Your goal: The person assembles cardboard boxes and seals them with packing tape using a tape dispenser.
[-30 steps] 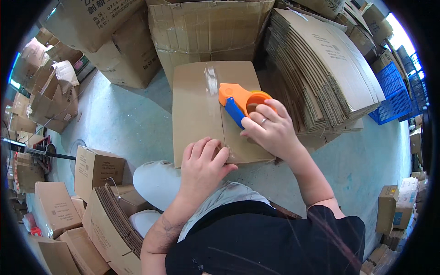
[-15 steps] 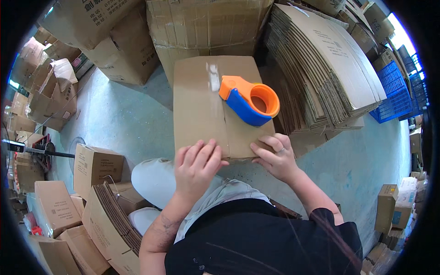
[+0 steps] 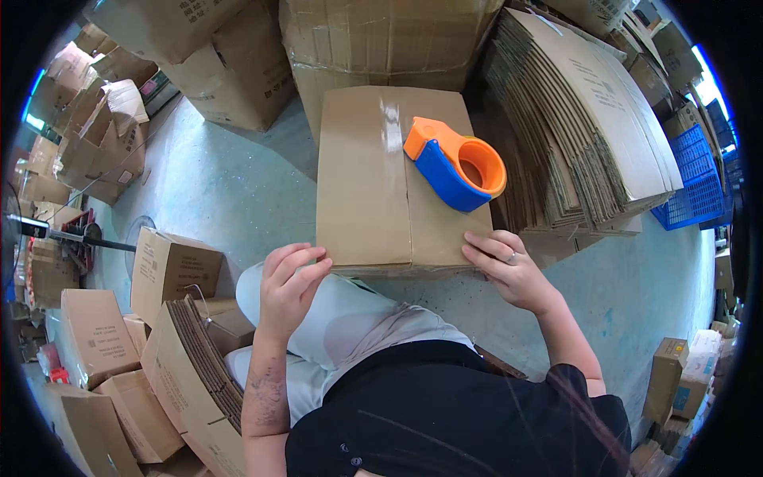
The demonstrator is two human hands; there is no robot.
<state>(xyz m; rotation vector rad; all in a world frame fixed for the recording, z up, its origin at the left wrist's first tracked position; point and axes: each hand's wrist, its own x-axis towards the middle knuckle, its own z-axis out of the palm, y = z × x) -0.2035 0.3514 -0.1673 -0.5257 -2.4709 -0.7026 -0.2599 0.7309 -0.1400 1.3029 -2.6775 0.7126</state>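
Note:
A closed brown cardboard box (image 3: 362,183) is in front of me, its top flaps meeting along a middle seam. An orange and blue tape dispenser (image 3: 453,181) lies on the right half of its top. My left hand (image 3: 288,285) is at the near left corner, fingers bent and apart, their tips at the edge. At the near right corner my right hand (image 3: 513,274), with a ring on one finger, rests its outstretched fingertips on the top edge. Both hands are open; whether the thumbs press the box's front side is hidden.
Flattened cartons (image 3: 588,111) are stacked to the right, beside a blue plastic crate (image 3: 695,179). A large taped carton (image 3: 389,40) stands behind the box. Folded cardboard sheets (image 3: 187,381) and a small carton (image 3: 175,270) are at my left. A black pole (image 3: 87,237) juts in there.
My left hand has slid left from the middle of the near edge to the corner. My right hand stays at the right corner. The whole view has shifted slightly.

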